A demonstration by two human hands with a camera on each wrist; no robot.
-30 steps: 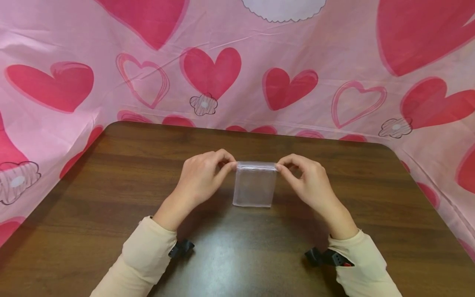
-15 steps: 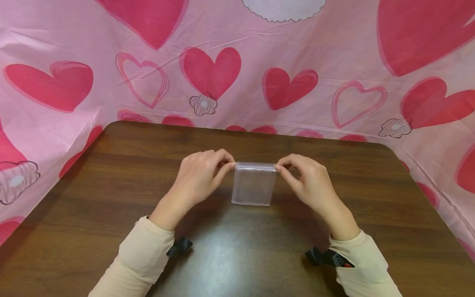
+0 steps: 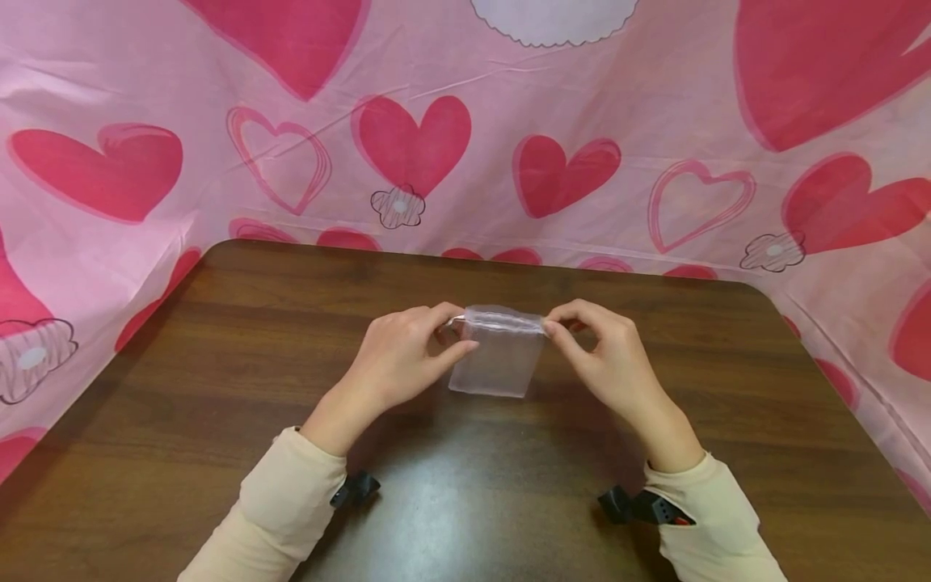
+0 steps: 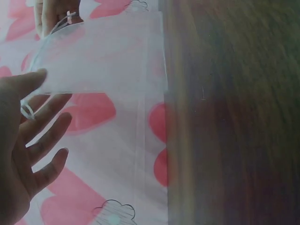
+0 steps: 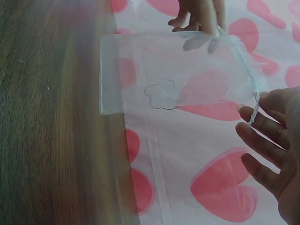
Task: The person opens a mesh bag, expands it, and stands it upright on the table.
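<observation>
A sheer white drawstring pouch (image 3: pixel 498 356) hangs between my two hands above the table, its gathered top edge level with the fingertips. My left hand (image 3: pixel 396 352) holds its upper left side, with the thumb on the near face and fingers behind it. A loop of white cord (image 4: pixel 28 111) shows by those fingers in the left wrist view. My right hand (image 3: pixel 607 347) pinches the upper right corner between thumb and index finger. In the right wrist view, a cord end (image 5: pixel 253 112) dangles beside the right fingertips, and the left fingers show through the thin fabric.
Below the hands lies a dark brown wooden table (image 3: pixel 218 388) with rounded far corners. A pink cloth (image 3: pixel 494 73) printed with red hearts stands behind it and along the sides. Black camera mounts (image 3: pixel 355 489) sit at the cream sleeves (image 3: pixel 280 493).
My left hand has shifted from pinching the corner to thumb in front, fingers behind. The pouch's top edge has gone uneven and its bottom has swung slightly left. My right hand keeps its pinch.
</observation>
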